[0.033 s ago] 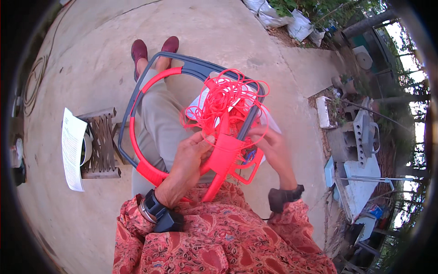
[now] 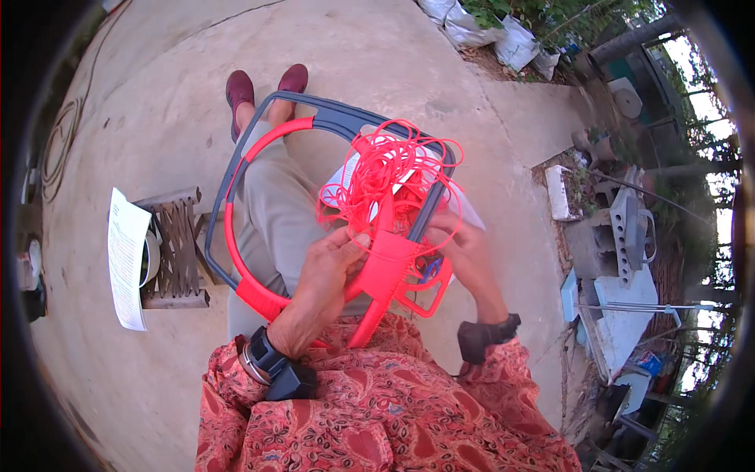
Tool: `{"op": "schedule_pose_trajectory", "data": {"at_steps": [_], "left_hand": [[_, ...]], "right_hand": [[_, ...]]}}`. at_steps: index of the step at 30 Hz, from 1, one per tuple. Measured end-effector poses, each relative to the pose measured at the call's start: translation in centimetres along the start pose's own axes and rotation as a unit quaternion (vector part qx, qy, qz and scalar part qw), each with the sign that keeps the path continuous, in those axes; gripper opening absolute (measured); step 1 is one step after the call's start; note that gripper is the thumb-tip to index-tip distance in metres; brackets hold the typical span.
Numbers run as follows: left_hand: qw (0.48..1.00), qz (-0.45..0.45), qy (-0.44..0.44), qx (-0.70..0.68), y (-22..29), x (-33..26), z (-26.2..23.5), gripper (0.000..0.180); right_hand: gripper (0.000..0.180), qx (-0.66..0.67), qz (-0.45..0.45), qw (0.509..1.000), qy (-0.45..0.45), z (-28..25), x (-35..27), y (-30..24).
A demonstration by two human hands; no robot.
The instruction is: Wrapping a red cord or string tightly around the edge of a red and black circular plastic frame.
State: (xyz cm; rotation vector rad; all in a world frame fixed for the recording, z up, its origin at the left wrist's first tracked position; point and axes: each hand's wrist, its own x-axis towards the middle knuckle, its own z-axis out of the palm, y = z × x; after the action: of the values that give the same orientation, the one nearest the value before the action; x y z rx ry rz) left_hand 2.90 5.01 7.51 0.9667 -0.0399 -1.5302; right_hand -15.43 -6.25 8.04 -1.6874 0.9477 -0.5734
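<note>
Across my lap lies a large rounded plastic frame (image 2: pixel 230 206), red on its inner ring and dark grey on its outer bar. A tangled heap of thin red cord (image 2: pixel 393 169) sits on its right part. My left hand (image 2: pixel 334 261) is closed beside the red block of the frame, thumb and fingers pinching strands of the cord. My right hand (image 2: pixel 465 250) is at the frame's right side, fingers bent inward under a loop of cord. Its fingertips are partly hidden and slightly blurred. White printed paper (image 2: pixel 334 189) shows behind the cord.
On the left, a printed sheet (image 2: pixel 127 259) leans by a low slatted stool (image 2: pixel 174 250) with a white roll-like thing (image 2: pixel 151 258). White sacks (image 2: pixel 515 46) stand at the far right edge of the concrete floor (image 2: pixel 165 102). Concrete blocks (image 2: pixel 591 245) and light blue boards (image 2: pixel 629 303) crowd the right side.
My right hand and wrist have shifted very slightly to the left. The cord's loops have moved a little; my left hand and the frame stay in place.
</note>
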Motion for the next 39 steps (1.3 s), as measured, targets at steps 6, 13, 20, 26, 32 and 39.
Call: {"op": "schedule_pose_trajectory", "data": {"at_steps": [6, 13, 20, 26, 32, 39], "left_hand": [[0.999, -0.024, 0.04, 0.022, 0.6, -0.3, 1.1, 0.014], [0.999, -0.008, -0.018, 0.041, 0.6, -0.7, 0.3, 0.014], [0.999, -0.005, -0.004, 0.042, -0.1, 0.1, -0.4, 0.017], [0.999, -0.011, -0.01, 0.032, 0.0, 0.3, -0.6, 0.026], [0.993, -0.052, -0.098, 0.043, 1.2, -0.3, -0.8, 0.026], [0.977, -0.028, -0.196, 0.073, 1.8, -0.2, 0.1, 0.038]], "right_hand": [[0.023, 0.069, -0.011, 0.991, -0.114, 2.8, 2.4, -0.6], [0.031, 0.202, 0.084, 0.953, -0.211, 4.7, 2.8, 0.9], [0.024, 0.189, 0.063, 0.973, -0.119, 4.4, 2.3, -2.0], [0.021, -0.084, -0.075, 0.99, -0.089, 1.6, 2.1, -0.5], [0.021, -0.032, 0.044, 0.991, -0.122, -1.8, -0.4, -4.2], [0.027, -0.066, -0.021, 0.996, -0.056, -4.2, -2.1, -6.4]]}}
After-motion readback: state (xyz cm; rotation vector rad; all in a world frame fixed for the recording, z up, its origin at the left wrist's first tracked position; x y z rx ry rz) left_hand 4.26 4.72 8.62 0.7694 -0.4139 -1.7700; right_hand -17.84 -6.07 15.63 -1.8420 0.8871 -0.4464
